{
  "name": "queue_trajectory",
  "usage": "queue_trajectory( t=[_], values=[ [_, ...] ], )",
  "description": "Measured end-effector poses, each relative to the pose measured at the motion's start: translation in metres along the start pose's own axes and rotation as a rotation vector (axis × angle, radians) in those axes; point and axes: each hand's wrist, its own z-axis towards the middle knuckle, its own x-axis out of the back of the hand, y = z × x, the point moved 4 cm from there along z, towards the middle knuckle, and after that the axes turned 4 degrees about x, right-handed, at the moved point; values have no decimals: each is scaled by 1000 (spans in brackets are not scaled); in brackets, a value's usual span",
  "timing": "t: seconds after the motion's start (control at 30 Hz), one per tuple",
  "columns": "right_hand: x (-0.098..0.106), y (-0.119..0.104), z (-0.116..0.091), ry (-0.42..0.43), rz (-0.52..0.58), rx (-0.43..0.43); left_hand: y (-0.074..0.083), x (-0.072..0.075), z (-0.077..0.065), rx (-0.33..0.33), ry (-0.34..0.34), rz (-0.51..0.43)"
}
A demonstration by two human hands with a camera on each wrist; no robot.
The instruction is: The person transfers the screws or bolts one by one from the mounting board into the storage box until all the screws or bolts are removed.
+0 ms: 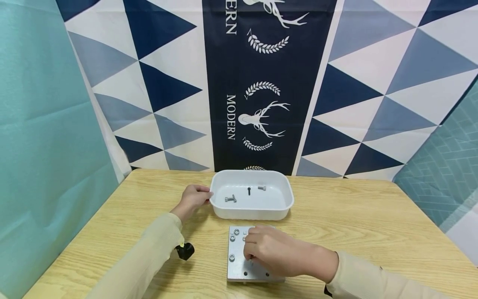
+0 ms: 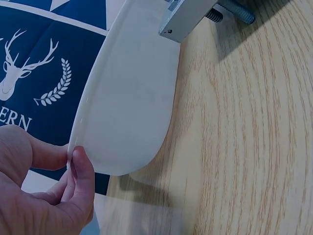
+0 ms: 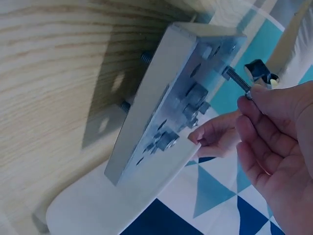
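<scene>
At the left end of a white plastic tray (image 1: 257, 214), my left hand (image 1: 195, 198) pinches the rim between thumb and fingers, as the left wrist view shows up close. Nearer to me lies a metal plate (image 1: 236, 270) with holes and several socket-head screws (image 1: 232, 257) standing in it. Over the plate's right part, my right hand (image 1: 270, 251) covers some of it from the head view. A threaded screw (image 3: 238, 80) is pinched between that hand's thumb and index finger, just off the plate's face. Whether its tip touches a hole I cannot tell.
Inside the tray lie several loose screws, among them a black screw (image 1: 249, 191) and a silver screw (image 1: 262, 188). Screw ends (image 2: 238, 11) stick out below the plate. A patterned cloth (image 1: 171, 83) hangs behind the wooden table (image 1: 347, 216).
</scene>
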Motion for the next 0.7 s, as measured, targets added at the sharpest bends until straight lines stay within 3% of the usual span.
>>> queue_trajectory(
  t=[0.7],
  values=[
    [5, 30, -7, -33, 62, -122, 0, 0, 2, 10, -3, 23]
  ],
)
